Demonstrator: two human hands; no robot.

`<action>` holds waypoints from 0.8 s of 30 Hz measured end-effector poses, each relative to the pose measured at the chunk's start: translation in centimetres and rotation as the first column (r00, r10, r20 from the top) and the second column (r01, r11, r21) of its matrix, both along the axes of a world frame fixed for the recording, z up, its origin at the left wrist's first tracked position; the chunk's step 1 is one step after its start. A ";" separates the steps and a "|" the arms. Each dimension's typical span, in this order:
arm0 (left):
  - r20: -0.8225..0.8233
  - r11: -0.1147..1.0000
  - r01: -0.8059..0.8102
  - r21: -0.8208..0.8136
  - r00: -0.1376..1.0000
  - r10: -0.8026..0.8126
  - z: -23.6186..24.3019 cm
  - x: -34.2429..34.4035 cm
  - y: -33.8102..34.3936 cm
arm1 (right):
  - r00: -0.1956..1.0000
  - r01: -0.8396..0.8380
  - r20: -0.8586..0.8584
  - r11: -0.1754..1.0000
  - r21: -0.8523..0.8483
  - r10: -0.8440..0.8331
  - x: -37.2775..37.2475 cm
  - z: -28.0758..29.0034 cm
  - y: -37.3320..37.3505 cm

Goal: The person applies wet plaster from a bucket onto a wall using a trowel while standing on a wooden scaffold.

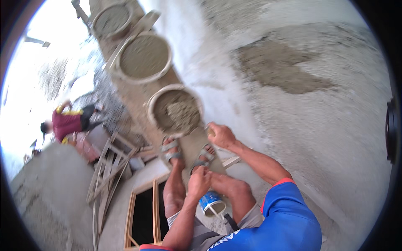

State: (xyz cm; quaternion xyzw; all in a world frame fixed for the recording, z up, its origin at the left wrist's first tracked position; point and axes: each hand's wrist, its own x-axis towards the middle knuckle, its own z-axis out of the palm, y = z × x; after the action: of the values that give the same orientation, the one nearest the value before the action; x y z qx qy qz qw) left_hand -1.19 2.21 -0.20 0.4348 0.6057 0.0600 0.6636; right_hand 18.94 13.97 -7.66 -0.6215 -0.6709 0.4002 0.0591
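My right hand (222,136) is closed round a short tan handle (210,131), just right of the nearest bucket (175,87). The tool's far end cannot be made out. That bucket is pale-rimmed and holds wet grey mortar (184,113), heaped on its right side. My left hand (199,182) is closed in front of my knees, its fingers curled; what it may hold is hidden. Below it, between my legs, a blue-and-white can (212,203) hangs or stands with a pale stick at its mouth.
Two more mortar buckets, a middle one (171,58) and a far one (129,17), stand along the narrow plank (125,100) under my sandalled feet. A wall (326,125) with a wet mortar patch (280,67) rises at right. Down left are a person (69,122), a wooden frame (109,167) and a framed opening (142,219).
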 end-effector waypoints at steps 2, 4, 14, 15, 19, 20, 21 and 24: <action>-0.036 1.000 0.027 -0.013 0.999 -0.027 0.1 0.3 0.4 | 0.994 -0.018 -0.103 1.000 0.025 0.020 0.9 7.0 1.5; -0.032 0.999 0.034 0.025 0.999 -0.033 -0.2 0.5 0.6 | 0.998 0.022 -0.057 0.999 -0.036 -0.024 1.4 14.8 3.4; -0.216 0.861 0.249 0.444 0.962 -0.167 -8.0 0.6 -0.5 | 0.947 -0.218 -0.226 0.974 0.069 0.228 7.0 41.7 5.5; -0.201 0.916 0.203 0.345 0.970 -0.139 -7.9 0.6 -0.2 | 0.927 -0.199 -0.317 0.979 0.046 0.203 7.7 41.8 5.9; -0.184 0.967 0.109 0.230 0.981 -0.067 -6.4 0.5 1.6 | 0.874 0.413 -0.155 0.872 -0.261 -0.461 10.2 41.3 9.2; -0.190 0.956 0.115 0.270 0.980 -0.064 -5.9 0.5 1.5 | 0.803 0.595 0.037 0.797 -0.104 -0.594 10.9 41.9 9.9; -0.170 0.977 0.086 0.196 0.984 -0.053 -5.2 0.0 1.1 | 0.740 0.609 0.221 0.772 0.181 -0.636 12.0 43.2 10.4; -0.136 0.990 0.059 0.124 0.990 -0.042 -4.4 0.1 1.0 | 0.622 0.570 0.203 0.615 0.545 -0.756 16.3 48.6 9.0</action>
State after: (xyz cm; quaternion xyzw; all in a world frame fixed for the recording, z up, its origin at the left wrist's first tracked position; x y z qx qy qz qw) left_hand -1.13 3.17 -4.57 0.4948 0.6324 0.0527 0.5937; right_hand 35.24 22.94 40.96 -0.8691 -0.4506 0.0478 0.1982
